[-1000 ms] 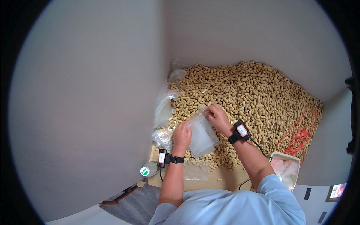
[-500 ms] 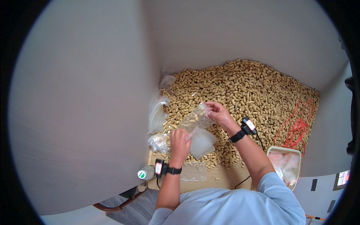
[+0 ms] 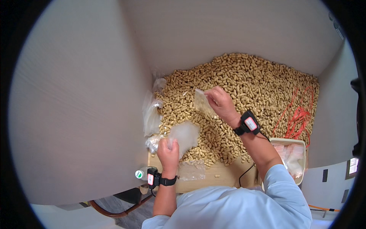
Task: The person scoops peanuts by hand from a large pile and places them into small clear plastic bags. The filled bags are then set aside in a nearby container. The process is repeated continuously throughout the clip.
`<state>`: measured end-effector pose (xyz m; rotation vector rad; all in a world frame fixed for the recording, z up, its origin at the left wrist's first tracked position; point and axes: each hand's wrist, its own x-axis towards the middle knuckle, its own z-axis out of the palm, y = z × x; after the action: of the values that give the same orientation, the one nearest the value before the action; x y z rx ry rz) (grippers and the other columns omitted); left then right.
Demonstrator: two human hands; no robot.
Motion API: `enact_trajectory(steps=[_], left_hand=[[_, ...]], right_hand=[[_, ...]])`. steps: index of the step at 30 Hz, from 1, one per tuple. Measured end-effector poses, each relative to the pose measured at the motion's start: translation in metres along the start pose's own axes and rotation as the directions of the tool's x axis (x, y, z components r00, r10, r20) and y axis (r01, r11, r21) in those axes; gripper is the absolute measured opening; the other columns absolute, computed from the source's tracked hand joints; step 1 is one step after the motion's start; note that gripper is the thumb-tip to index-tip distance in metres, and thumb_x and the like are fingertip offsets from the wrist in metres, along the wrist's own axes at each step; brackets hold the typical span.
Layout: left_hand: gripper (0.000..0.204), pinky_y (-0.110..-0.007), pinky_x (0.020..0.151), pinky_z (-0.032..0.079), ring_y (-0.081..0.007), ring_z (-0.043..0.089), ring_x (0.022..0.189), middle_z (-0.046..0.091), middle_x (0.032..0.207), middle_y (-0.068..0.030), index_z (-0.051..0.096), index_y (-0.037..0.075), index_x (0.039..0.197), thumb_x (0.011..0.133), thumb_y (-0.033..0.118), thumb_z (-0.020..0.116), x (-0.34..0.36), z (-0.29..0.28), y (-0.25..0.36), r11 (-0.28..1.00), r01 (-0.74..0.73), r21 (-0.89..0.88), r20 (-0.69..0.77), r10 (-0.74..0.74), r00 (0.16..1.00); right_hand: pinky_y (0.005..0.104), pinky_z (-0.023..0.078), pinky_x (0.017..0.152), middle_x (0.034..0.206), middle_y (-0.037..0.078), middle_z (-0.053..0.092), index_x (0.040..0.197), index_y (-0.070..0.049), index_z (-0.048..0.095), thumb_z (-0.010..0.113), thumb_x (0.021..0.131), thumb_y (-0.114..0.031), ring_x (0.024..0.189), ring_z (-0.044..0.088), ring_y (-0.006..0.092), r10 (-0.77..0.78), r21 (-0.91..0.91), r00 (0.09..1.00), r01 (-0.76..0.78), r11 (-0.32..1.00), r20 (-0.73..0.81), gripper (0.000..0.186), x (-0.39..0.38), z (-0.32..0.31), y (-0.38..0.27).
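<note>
1 bag (image 3: 203,102) seemingly pinched, right hand (image 3: 222,104) forward; left hand (image 3: 168,153) curled.

Left hand (image 3: 167,153) nearer torso, fingers curled in, thumb extended forward; left forearm (image 3: 164,199) nearly straight ahead; right hand (image 3: 222,102) farther out, fingertips pinched together; right forearm (image 3: 261,152) slanting inward; hands well apart
</note>
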<state>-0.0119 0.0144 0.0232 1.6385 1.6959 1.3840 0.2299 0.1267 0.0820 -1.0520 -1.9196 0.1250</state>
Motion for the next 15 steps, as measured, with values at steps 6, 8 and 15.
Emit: enact_trajectory(steps=[6, 8, 15], left_hand=[[0.014, -0.027, 0.070, 0.045, -0.0113, 0.055, 0.076, 0.062, 0.087, -0.0052, 0.056, -0.002, 0.096, 0.086, 0.008, 0.060, -0.004, -0.008, 0.004, 0.810, 0.280, -0.516, 0.056, -0.294, 0.954], [0.022, -0.027, 0.076, 0.045, -0.0129, 0.055, 0.084, 0.060, 0.095, -0.0064, 0.053, -0.003, 0.106, 0.087, 0.006, 0.059, -0.005, -0.007, 0.004, 0.740, 0.318, -0.593, 0.059, -0.354, 0.933], [0.042, -0.030, 0.094, 0.040, -0.0186, 0.051, 0.106, 0.055, 0.117, -0.0123, 0.046, -0.002, 0.127, 0.085, -0.005, 0.048, -0.018, 0.011, -0.004, 0.768, 0.121, -0.629, -0.060, -0.203, 0.977]], right_hand=[[0.0246, 0.049, 0.073, 0.091, 0.000, 0.054, 0.113, -0.004, 0.055, 0.060, 0.084, -0.002, 0.080, 0.055, 0.0098, 0.395, 0.451, 0.892, -0.453, 0.769, 0.221, 0.030, 0.011, -0.008, -0.003], [0.0251, 0.049, 0.075, 0.093, 0.001, 0.053, 0.115, -0.004, 0.053, 0.061, 0.083, -0.004, 0.081, 0.054, 0.0103, 0.543, 0.617, 0.766, -0.621, 0.483, 0.346, 0.033, 0.012, -0.015, -0.003], [0.0457, 0.049, 0.092, 0.112, 0.006, 0.054, 0.119, -0.007, 0.046, 0.056, 0.085, -0.005, 0.102, 0.056, 0.0199, 0.364, 0.837, 0.754, -0.475, -0.273, 0.547, 0.036, 0.002, -0.030, -0.021]])
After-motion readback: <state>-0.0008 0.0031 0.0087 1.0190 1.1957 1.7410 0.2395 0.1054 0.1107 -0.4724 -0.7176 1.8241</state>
